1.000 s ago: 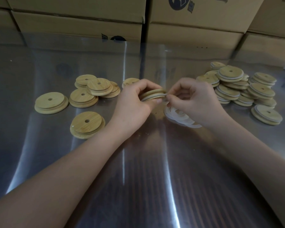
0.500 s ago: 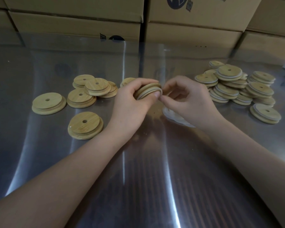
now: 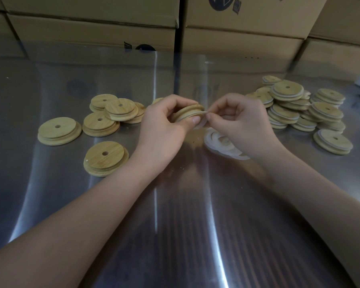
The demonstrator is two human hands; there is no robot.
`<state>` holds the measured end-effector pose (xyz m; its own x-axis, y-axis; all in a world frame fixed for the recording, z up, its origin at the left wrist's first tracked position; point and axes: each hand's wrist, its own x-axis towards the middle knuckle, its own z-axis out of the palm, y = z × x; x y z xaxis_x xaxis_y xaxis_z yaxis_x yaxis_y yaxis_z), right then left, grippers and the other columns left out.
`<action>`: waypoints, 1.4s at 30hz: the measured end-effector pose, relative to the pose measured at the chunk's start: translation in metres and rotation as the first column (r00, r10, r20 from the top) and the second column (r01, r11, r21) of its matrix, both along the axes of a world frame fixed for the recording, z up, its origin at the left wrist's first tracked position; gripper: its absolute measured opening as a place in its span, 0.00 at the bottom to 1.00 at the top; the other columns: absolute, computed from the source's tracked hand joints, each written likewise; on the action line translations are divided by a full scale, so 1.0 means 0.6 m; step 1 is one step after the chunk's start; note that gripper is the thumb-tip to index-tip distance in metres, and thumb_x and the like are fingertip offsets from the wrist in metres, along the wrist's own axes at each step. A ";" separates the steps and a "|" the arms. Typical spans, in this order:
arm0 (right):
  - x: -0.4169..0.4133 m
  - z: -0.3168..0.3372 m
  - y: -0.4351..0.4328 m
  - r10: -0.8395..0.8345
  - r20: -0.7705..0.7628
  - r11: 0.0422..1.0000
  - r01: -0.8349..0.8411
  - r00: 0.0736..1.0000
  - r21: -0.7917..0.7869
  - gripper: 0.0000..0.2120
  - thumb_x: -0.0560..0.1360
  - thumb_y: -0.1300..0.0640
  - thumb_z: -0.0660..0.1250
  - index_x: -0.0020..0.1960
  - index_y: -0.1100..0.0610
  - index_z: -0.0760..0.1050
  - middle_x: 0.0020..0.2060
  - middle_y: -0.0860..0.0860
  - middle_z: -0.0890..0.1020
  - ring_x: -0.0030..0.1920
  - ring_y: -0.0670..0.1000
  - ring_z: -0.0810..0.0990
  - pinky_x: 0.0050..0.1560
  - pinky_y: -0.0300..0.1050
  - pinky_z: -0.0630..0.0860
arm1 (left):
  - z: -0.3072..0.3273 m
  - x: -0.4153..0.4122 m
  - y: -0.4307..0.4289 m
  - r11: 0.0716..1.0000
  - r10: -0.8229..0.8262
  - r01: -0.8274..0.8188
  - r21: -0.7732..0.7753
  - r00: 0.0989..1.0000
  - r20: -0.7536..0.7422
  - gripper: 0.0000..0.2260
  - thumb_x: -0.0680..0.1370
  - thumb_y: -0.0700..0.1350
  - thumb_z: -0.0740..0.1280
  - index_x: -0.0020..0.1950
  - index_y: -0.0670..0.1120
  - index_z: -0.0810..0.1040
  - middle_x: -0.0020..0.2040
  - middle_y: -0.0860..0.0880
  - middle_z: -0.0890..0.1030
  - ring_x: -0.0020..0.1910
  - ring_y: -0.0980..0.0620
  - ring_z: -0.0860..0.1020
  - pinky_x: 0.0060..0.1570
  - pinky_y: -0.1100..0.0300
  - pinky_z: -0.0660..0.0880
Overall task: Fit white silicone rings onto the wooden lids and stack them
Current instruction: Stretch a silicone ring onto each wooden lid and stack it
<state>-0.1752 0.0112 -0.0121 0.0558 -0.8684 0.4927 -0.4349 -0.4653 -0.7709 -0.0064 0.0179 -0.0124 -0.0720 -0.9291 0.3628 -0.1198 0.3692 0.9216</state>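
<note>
- Head view is showing me the left hand [image 3: 162,125] gripping one wooden lid [image 3: 188,114] edge-on above the steel table [image 3: 175,225], with the thumb and curled fingers closing round its rim.
- The right hand [image 3: 243,123] is pinching the white silicone ring [image 3: 202,121] between thumb and forefinger at the lid's right edge. The other fingers are curling inward.
- Compared with one second ago, a loose part of the ring is now hanging out beside the lid (before, I was seeing only a thin white line on the rim). So I am judging that the ring is not yet sitting all the way round.
- The spare rings [image 3: 220,144] are lying on the table just under the right hand. The bare lids [image 3: 58,129] are waiting on the left, and the ringed lids [image 3: 287,94] are piling up on the right.
- Stacking this lid is therefore waiting until the ring is seated.
</note>
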 end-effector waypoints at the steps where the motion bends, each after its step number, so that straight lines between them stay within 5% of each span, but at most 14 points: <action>1: -0.001 0.000 0.000 -0.002 0.009 1.000 0.002 1.000 0.013 0.07 0.70 0.60 0.72 0.37 0.50 0.78 0.35 0.52 0.85 0.39 0.53 0.86 0.42 0.46 0.81 | 0.000 0.000 0.001 1.000 -0.002 0.002 -0.004 1.000 0.014 0.10 0.73 0.36 0.73 0.48 0.51 0.81 0.47 0.51 0.84 0.48 0.58 0.81 0.54 0.62 0.78; 16: -0.012 0.000 0.001 0.034 -0.236 0.991 -0.064 0.971 -0.121 0.05 0.73 0.64 0.72 0.44 0.55 0.81 0.39 0.50 0.84 0.41 0.46 0.83 0.45 0.37 0.78 | -0.004 0.002 0.003 0.998 -0.062 0.065 -0.024 0.993 0.098 0.11 0.73 0.36 0.73 0.54 0.46 0.80 0.48 0.53 0.82 0.49 0.61 0.80 0.52 0.69 0.76; 21: -0.002 -0.002 0.004 0.046 -0.224 0.989 -0.077 0.973 -0.130 0.04 0.72 0.63 0.73 0.44 0.56 0.80 0.38 0.44 0.82 0.39 0.41 0.82 0.42 0.30 0.74 | -0.006 0.002 0.003 0.998 -0.040 0.040 0.042 0.999 0.017 0.10 0.74 0.39 0.73 0.55 0.46 0.83 0.48 0.54 0.83 0.49 0.60 0.80 0.54 0.63 0.78; 28: 0.007 -0.011 0.001 -0.025 -0.160 0.997 0.013 0.987 -0.074 0.07 0.72 0.64 0.73 0.41 0.53 0.78 0.37 0.51 0.83 0.40 0.49 0.84 0.44 0.41 0.80 | -0.002 -0.002 0.007 0.984 -0.032 0.059 0.168 0.987 -0.156 0.08 0.76 0.37 0.71 0.54 0.45 0.82 0.53 0.45 0.83 0.56 0.48 0.81 0.59 0.45 0.77; 35: -0.002 0.002 0.000 0.038 0.068 0.995 -0.044 0.997 0.095 0.09 0.72 0.66 0.71 0.38 0.53 0.78 0.36 0.58 0.85 0.41 0.64 0.84 0.50 0.64 0.80 | 0.005 -0.001 0.005 0.985 -0.030 0.053 0.167 0.991 -0.133 0.06 0.75 0.40 0.72 0.49 0.51 0.83 0.52 0.46 0.83 0.54 0.49 0.81 0.56 0.43 0.78; 42: -0.008 0.009 0.000 0.128 0.056 0.985 -0.133 0.990 0.114 0.09 0.73 0.68 0.71 0.40 0.55 0.79 0.35 0.50 0.84 0.38 0.50 0.84 0.49 0.46 0.81 | 0.003 0.004 0.002 0.985 -0.056 0.073 0.153 0.992 -0.115 0.06 0.75 0.40 0.72 0.49 0.51 0.83 0.52 0.46 0.83 0.54 0.49 0.81 0.57 0.43 0.78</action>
<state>-0.1800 0.0114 -0.0064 0.1511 -0.9070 0.3932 -0.3377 -0.4212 -0.8418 -0.0040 0.0193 -0.0108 -0.1016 -0.9698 0.2219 0.0045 0.2226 0.9749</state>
